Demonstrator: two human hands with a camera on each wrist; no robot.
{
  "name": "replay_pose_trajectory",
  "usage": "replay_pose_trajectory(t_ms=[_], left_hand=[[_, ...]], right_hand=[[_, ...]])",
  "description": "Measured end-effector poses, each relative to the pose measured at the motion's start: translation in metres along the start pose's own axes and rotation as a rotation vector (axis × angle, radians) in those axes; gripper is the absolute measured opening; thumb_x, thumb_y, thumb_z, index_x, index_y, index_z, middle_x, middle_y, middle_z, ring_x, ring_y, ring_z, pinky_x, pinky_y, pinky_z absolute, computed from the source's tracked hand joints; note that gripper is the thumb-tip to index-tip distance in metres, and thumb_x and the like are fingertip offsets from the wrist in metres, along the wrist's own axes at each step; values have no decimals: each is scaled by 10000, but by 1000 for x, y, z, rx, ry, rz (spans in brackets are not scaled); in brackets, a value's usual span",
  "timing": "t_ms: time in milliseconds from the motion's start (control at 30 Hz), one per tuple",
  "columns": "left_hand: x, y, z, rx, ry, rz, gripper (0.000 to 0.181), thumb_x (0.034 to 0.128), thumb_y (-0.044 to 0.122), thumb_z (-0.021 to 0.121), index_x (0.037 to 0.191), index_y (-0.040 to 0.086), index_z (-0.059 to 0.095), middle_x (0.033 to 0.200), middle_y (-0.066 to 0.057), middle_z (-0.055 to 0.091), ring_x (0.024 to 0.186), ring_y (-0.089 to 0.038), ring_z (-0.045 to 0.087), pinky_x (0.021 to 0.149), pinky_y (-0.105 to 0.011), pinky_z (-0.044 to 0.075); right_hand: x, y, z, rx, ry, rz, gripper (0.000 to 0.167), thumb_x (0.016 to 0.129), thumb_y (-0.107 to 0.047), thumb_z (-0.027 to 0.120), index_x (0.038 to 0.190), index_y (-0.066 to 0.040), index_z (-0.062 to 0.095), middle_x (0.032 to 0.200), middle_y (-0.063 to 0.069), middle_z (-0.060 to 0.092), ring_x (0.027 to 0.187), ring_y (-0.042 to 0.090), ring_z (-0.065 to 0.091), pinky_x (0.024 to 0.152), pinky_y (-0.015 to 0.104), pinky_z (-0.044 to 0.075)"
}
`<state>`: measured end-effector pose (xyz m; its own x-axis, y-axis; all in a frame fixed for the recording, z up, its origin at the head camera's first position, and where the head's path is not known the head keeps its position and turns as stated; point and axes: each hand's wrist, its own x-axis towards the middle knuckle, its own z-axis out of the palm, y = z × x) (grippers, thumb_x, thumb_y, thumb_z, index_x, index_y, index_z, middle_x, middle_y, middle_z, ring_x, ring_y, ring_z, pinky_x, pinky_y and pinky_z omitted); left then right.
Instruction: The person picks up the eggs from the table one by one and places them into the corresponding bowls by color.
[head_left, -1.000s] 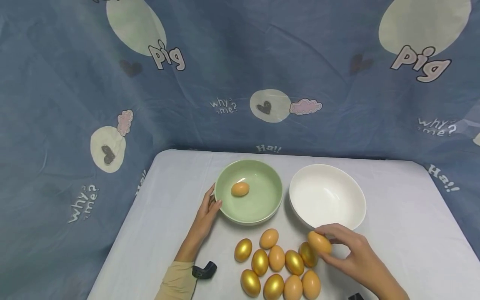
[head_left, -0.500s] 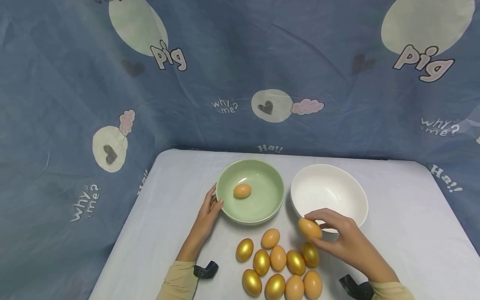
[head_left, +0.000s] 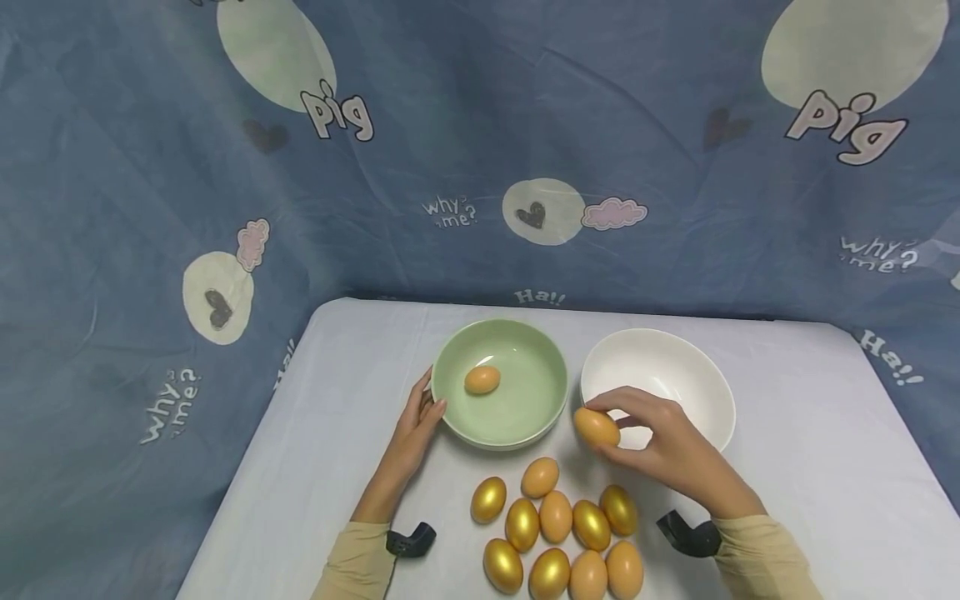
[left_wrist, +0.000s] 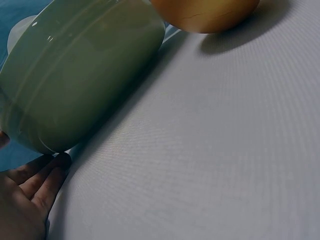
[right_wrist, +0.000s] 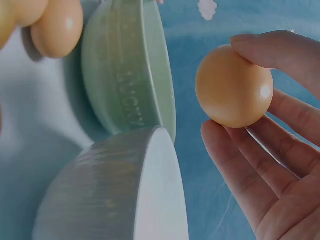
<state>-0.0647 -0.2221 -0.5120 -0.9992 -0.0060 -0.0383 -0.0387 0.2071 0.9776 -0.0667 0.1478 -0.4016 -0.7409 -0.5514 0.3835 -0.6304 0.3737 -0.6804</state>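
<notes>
The right hand (head_left: 663, 437) pinches an egg (head_left: 597, 427) between thumb and fingers, parted only around it. Just beyond those fingers are the white bowl (head_left: 693, 379) and green bowl (head_left: 528, 392), with a second egg (head_left: 482, 380) inside the latter. The left hand (head_left: 411, 432) rests loosely spread fingers against the green bowl.

In the head view, blocked at 10 o'clock of the held egg (head_left: 595, 428) by the green bowl (head_left: 528, 396), at 2 by the white bowl (head_left: 675, 375); passable at 11 only along the narrow slot between. Obstructed at 7 by the loose eggs (head_left: 556, 517), packed close. Flanked at the green bowl's 8 o'clock by the left hand (head_left: 414, 423). Crossed at the white bowl's rim, 6 to 8 o'clock, by the right hand (head_left: 663, 437). Roomy inside the green bowl from 1 to 5; occupied toward 9 by a single egg (head_left: 482, 380). Wide on the worktop (head_left: 806, 408) at the white bowl's 3 o'clock.
</notes>
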Motion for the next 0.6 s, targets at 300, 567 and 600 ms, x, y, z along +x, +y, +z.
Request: replay_pose_trajectory(t_ms=[300, 567, 600], left_hand=[[1, 0, -2, 8, -2, 10, 652, 1082, 311, 541, 1651, 229, 233, 1649, -161, 382, 1530, -304, 393, 1253, -374, 327], [2, -3, 0, 1, -6, 39, 642, 1091, 282, 527, 1652, 183, 232, 1651, -186, 368, 1535, -334, 374, 1246, -314, 321], [2, -3, 0, 0, -4, 38, 642, 1090, 281, 528, 1652, 184, 233, 1649, -186, 372, 1533, -333, 377, 1240, -287, 326]], right_hand=[[28, 5, -3, 12, -38, 29, 466, 797, -52, 885, 1218, -163, 720, 1181, -20, 736, 1090, 119, 691, 844, 293, 656], [47, 6, -5, 21, -69, 92, 448, 820, -96, 877, 1230, -184, 719, 1198, -35, 729, 1120, 134, 687, 879, 288, 646], [49, 6, -5, 20, -74, 101, 443, 825, -107, 875, 1231, -190, 720, 1202, -40, 729, 1122, 135, 688, 881, 286, 645]])
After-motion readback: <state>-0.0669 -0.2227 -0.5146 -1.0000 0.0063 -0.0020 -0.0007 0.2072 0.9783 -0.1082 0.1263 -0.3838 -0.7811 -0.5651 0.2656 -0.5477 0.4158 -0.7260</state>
